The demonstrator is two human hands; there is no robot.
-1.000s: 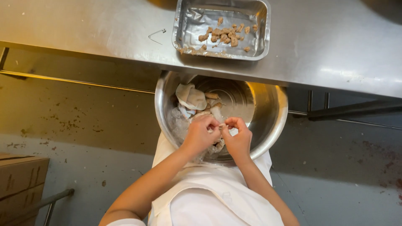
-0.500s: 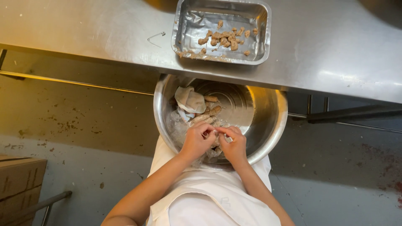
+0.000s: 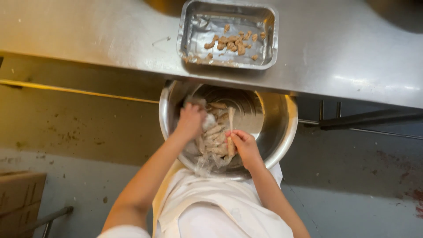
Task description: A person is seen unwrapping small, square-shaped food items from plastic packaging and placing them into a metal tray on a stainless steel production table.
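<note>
The steel bench runs across the top, and its front edge overhangs the far rim of one round metal bowl held below it, against the person's white apron. Bare bowl wall shows on the right side; the left and near parts are crowded with pale strips and crumpled clear plastic film, too heaped to count. One foil tray sits on the bench just past the bowl, holding a loose scatter of small brown bits.

Two hands work inside the bowl. The left hand is curled down on the pile at the far left. The right hand pinches one long pale strip, which stands nearly upright above the fingers.

One cardboard box sits on the floor at lower left.
</note>
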